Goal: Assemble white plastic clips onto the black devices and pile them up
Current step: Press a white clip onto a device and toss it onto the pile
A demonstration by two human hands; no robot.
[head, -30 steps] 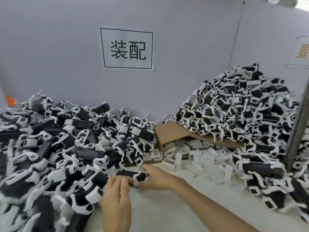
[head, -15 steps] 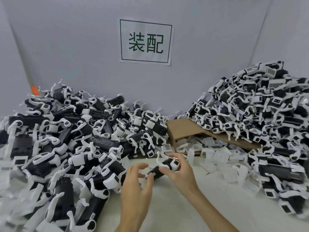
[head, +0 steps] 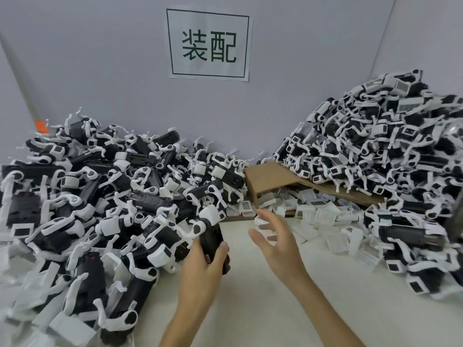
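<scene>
My left hand (head: 200, 274) grips a black device (head: 211, 240) upright near the table's middle, its white clip end (head: 209, 217) pointing up. My right hand (head: 278, 242) hovers just to its right with fingers spread and blurred, holding nothing. A large heap of black devices with white clips (head: 105, 201) fills the left side. A taller heap (head: 380, 146) rises at the right. Loose white plastic clips (head: 323, 216) lie scattered beneath and in front of a cardboard sheet (head: 270, 179).
A grey partition wall carries a paper sign with green characters (head: 209, 43). The white tabletop (head: 250, 309) shows between the two heaps. An orange tag (head: 41, 126) sits on the left wall strip.
The device has passed from my right hand into my left, which now holds it upright. My right hand has let go and opened. The camera view has tilted left and up.
</scene>
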